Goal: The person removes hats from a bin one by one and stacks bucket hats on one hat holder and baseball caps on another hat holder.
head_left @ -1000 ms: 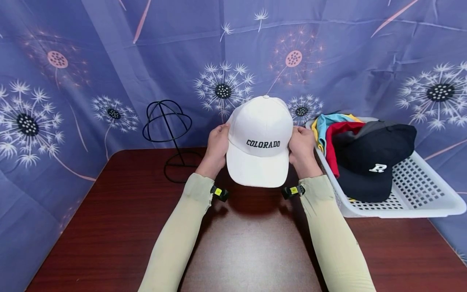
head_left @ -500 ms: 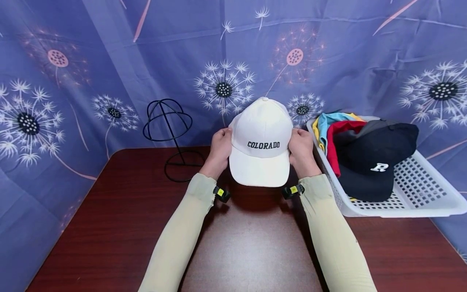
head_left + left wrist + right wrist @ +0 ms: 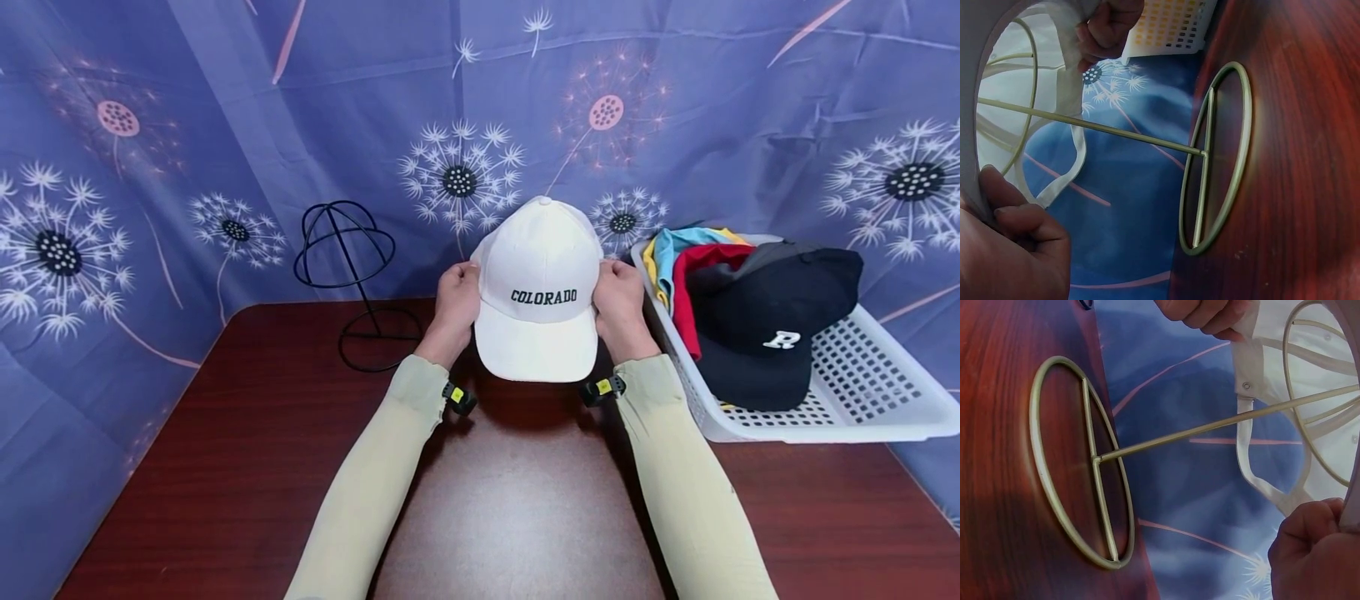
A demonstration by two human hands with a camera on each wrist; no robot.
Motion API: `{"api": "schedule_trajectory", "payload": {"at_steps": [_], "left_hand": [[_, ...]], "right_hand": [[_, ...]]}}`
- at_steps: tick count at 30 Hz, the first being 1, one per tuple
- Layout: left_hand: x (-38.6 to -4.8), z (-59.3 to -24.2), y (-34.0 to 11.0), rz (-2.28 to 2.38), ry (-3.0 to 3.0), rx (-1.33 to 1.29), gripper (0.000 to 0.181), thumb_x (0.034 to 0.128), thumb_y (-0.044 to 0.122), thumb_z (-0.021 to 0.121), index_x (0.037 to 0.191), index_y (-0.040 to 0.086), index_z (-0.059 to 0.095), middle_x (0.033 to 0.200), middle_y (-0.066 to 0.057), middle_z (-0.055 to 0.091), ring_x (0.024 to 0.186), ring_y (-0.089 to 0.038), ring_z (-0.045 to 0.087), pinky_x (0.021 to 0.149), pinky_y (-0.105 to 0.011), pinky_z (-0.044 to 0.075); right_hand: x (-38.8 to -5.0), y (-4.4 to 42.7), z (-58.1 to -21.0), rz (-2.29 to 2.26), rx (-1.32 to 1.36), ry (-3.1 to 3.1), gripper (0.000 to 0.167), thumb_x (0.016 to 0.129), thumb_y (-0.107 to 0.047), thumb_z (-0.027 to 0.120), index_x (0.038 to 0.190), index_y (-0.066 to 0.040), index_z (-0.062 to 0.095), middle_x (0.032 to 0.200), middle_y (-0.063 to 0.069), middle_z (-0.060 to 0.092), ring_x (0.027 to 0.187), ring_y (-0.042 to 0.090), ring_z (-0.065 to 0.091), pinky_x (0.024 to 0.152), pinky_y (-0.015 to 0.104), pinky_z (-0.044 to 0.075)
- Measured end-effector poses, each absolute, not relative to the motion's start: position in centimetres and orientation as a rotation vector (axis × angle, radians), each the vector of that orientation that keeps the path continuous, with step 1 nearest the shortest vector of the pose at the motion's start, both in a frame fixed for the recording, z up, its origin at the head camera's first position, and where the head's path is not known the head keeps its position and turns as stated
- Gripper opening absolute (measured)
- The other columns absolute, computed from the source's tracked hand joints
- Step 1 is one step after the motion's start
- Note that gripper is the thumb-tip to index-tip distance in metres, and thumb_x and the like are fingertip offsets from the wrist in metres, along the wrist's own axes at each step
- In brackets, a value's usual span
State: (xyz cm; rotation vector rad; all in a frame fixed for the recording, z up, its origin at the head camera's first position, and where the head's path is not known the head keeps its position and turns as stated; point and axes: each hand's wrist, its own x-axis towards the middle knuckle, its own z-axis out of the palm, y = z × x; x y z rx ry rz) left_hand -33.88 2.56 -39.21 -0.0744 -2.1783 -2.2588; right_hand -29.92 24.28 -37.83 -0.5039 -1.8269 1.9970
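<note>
Gripping a white cap [image 3: 538, 258] from both sides over a gold wire stand [image 3: 1135, 137]

The person's left hand [image 3: 456, 300] holds the cap by its left edge and the right hand [image 3: 621, 304] holds it by its right edge — the fingers of each are curled in on the fabric, with the cap spanning the space between them. The cap is upright above the rear part of the red-brown table [image 3: 225, 433], its brim pointing toward the person and sloping down, the word COLORADO in black letters across its front.

The wrist views show the underside: the wire loops at the top of the gold stand lie inside the crown, and a single rod runs from them to a round base [image 3: 1034, 425] on the table. Whether the crown presses on those loops cannot be told. A narrow strap [image 3: 1244, 440] arches across the back of the cap, with a blue backdrop [image 3: 337, 100] printed with dandelions behind it.

To the left of the left hand is a black wire stand [image 3: 357, 278], its ring base on the table. Just beside the right hand is a white perforated basket [image 3: 862, 432]. In it a black cap [image 3: 780, 304] bearing a white R lies against a red piece [image 3: 686, 308] — light blue and yellow fabric [image 3: 678, 242] sits at the basket's left end. Pale sleeves [image 3: 367, 475] cover both forearms.
</note>
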Motion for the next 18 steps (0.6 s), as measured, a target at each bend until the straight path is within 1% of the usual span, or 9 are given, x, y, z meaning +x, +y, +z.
{"api": "schedule_trajectory", "payload": {"at_steps": [6,12,18], "left_hand": [[-33.84,-39.23,2.53,-2.264,-2.175,-0.082,0.037,0.1156,0.030,0.046,0.134,0.003,0.062,0.121,-0.014,0.067,0.112,-0.024,0.065,0.097,-0.037,0.051],[-33.69,-39.16,2.25,-2.268,-2.185,-0.082,0.039,0.1154,0.031,0.046,0.138,0.003,0.060,0.126,-0.014,0.066,0.116,-0.025,0.064,0.101,-0.039,0.051],[-33.35,-39.14,1.93,-2.255,-2.206,-0.092,0.039,0.1158,0.032,0.044,0.139,0.004,0.059,0.128,-0.014,0.065,0.119,-0.025,0.063,0.103,-0.041,0.050]], "right_hand": [[-29.98,24.41,-37.87,2.027,-0.508,-1.799,0.032,0.115,-0.019,0.042,0.129,0.001,0.063,0.102,0.003,0.063,0.088,0.013,0.063,0.081,0.029,0.052],[-29.96,24.54,-37.78,2.028,-0.496,-1.791,0.030,0.115,-0.021,0.041,0.125,-0.002,0.062,0.102,0.002,0.062,0.088,0.012,0.062,0.081,0.027,0.051],[-30.01,24.64,-37.63,2.029,-0.499,-1.779,0.027,0.114,-0.021,0.045,0.124,-0.003,0.062,0.106,0.001,0.062,0.092,0.012,0.062,0.084,0.026,0.052]]}}
